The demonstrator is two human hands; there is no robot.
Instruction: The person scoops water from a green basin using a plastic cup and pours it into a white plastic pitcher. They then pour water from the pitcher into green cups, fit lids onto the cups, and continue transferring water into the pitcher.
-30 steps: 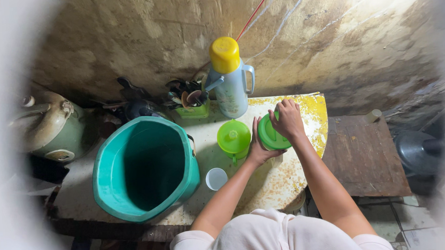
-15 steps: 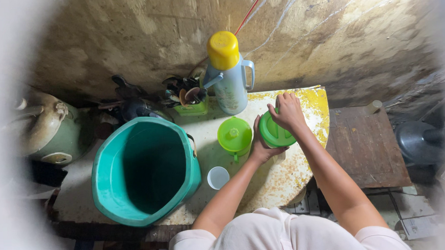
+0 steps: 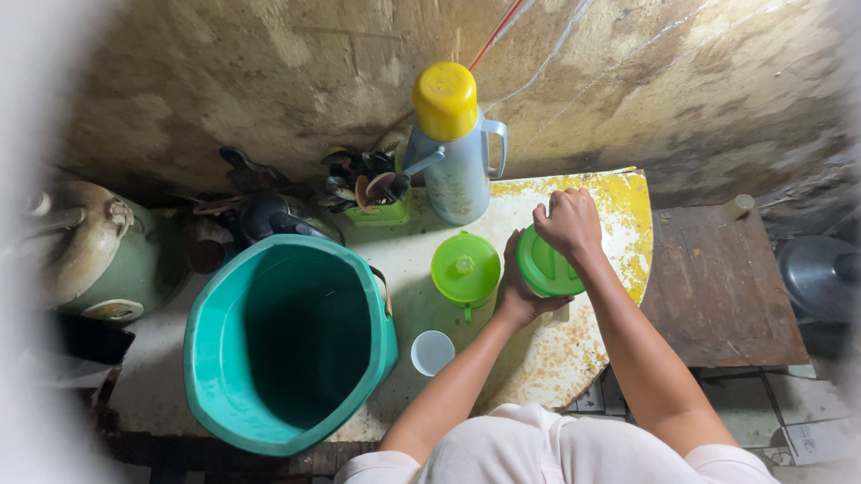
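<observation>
Nearest, a small white cup (image 3: 432, 352) is seen on the worn tabletop (image 3: 551, 353), just right of the big teal bucket (image 3: 290, 340). Centre-right, a green container (image 3: 548, 264) is gripped from both sides: left hand (image 3: 518, 291) cupped round its near-left side, right hand (image 3: 570, 224) closed over its lid, fingers curled on the top. A second green lidded jug (image 3: 465, 268) is set just left of it. Farther back a pale thermos with yellow cap (image 3: 453, 144) is stood at the wall.
</observation>
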